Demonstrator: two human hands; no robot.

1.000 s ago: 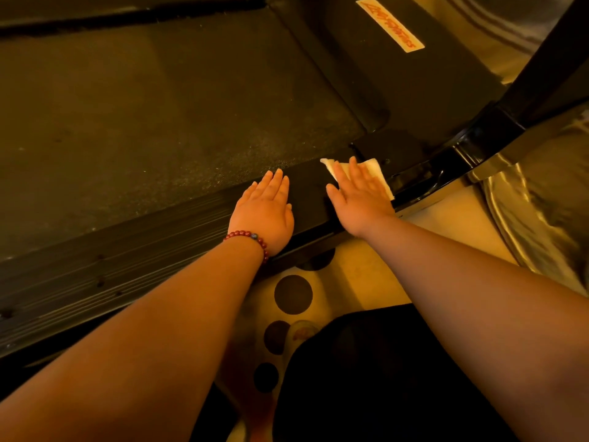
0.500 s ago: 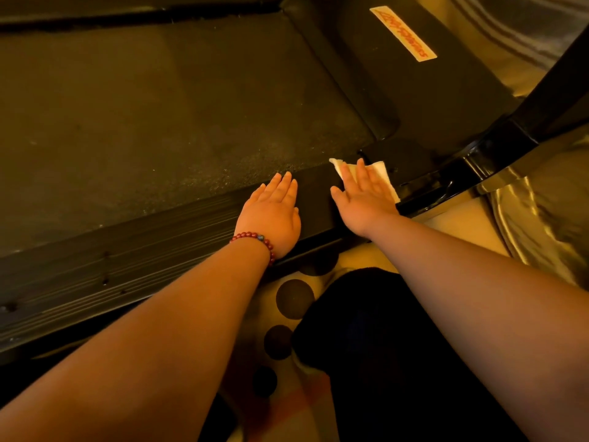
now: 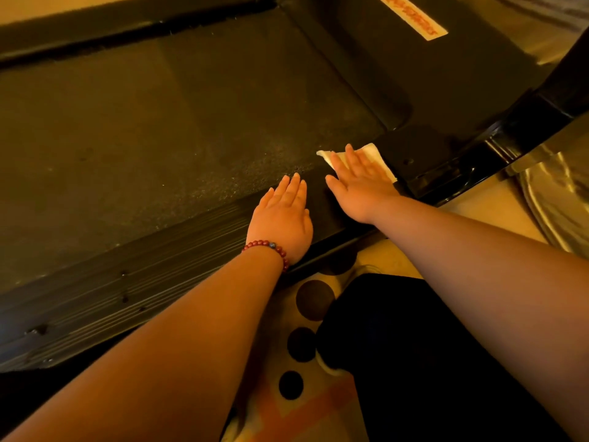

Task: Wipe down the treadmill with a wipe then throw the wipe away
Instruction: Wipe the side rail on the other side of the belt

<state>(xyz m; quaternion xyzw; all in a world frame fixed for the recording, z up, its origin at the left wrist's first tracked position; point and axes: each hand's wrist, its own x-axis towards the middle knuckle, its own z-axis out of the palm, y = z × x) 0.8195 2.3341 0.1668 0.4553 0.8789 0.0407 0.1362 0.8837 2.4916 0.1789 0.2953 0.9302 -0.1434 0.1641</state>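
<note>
- While the right hand (image 3: 360, 189) lies flat with straight, slightly spread fingers, it presses a white wipe (image 3: 374, 154) onto the treadmill (image 3: 446, 90). In the head view this is on the dark deck, at about 1 o'clock from the frame's centre.
- Parts of the wipe show past the fingertips and along the hand's 3 o'clock side; the rest is hidden beneath the palm.
- At 9 o'clock of the right hand, just beside it but apart, the left hand (image 3: 280, 215) rests palm down on the smooth end of the side rail (image 3: 127, 275). Its fingers are straight and close together, holding nothing, and the fingertips reach the edge of the belt (image 3: 159, 129).
- A red bead bracelet (image 3: 267, 247) circles the left wrist.
- The belt fills the frame from 9 to 12 o'clock, and the ribbed side rail runs from 8 o'clock up to the hands.
- A pale label (image 3: 411, 17) with red lettering, too blurred to read, sits on the black cover at the 1 o'clock edge.
- A black upright (image 3: 567, 74) rises at 2 o'clock.
- At 6 o'clock lies a pale floor covering (image 3: 314, 299) with dark round spots; a dark garment (image 3: 414, 362) overlaps it at 5 o'clock.
- Shiny fabric (image 3: 557, 202) lies at 3 o'clock.
</note>
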